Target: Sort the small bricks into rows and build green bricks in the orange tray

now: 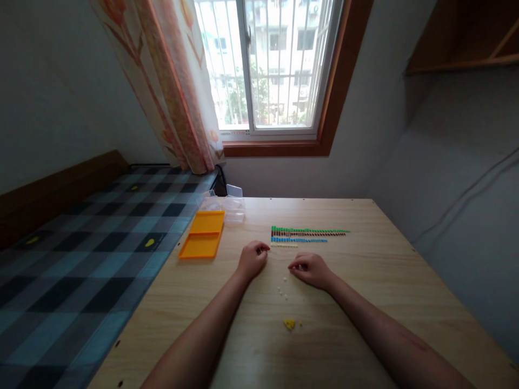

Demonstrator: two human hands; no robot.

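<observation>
Item: small heap of yellow pieces [289, 324], bunched on the near part of the surface [377, 281]; one single yellow piece [300, 324] just beside it, on the right.

Item: loose white pieces [285, 279], a scattered few, between the heap and the hands.

Item: right hand [310, 269], resting low over the surface just beyond the loose white pieces. Grip: fingers curled, thumb and fingertips close together; whether a piece sits between them, cannot tell.

Item: left hand [253, 259], near the left end of the rows. Grip: fingertips drawn in toward the thumb; contents, if any, cannot be told.

Item: pale row [284, 246], shortest of four, nearest the hands.

Item: blue row [300, 240], longer, next beyond.

Item: brown row [310, 234], longer again.

Item: green row [310, 230], longest and farthest; left ends of all four roughly flush.

Condition: green, brown and blue appear fully set out, no loose ones visible; the pale row seems partly done, if the white pieces belong to it; yellow stands in no row.

Item: orange tray [201, 247], two compartments, left of the rows.

Item: clear plastic boxes [234, 209], just beyond the tray.
</observation>
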